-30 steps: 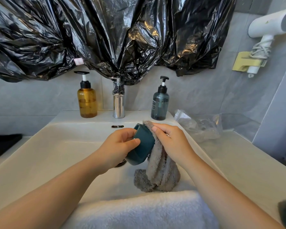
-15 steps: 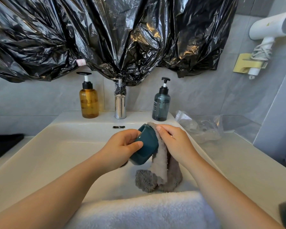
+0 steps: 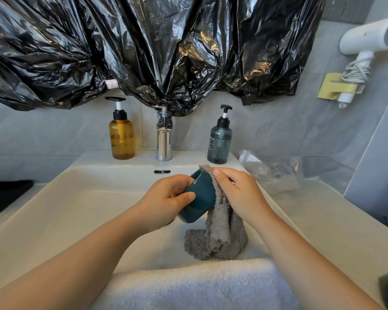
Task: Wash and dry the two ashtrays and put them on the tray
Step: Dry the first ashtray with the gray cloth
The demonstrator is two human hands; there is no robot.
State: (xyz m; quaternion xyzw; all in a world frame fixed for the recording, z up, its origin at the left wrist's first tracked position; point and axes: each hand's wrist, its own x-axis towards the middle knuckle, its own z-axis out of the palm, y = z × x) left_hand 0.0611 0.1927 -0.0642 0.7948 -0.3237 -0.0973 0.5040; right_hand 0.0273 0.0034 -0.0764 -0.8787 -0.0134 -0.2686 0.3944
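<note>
A home bathroom: a white washbasin (image 3: 54,198) with chrome tap (image 3: 164,144), two pump bottles (image 3: 121,135) at its back edge, grey wall tiles, a wall-mounted hairdryer (image 3: 367,39).

The dark teal pump bottle (image 3: 219,139) on the sink ledge carries white lettering running up its left side; only the rounded letters "OO" at the top of the word come through, and the smaller lines beneath are too fine to read. A small white tag (image 3: 111,83) with red outlines (two boxes side by side) sits on the black plastic sheet (image 3: 166,52), illegible. The white hair dryer (image 3: 367,36) bears a tiny yellow mark, also unreadable
</note>
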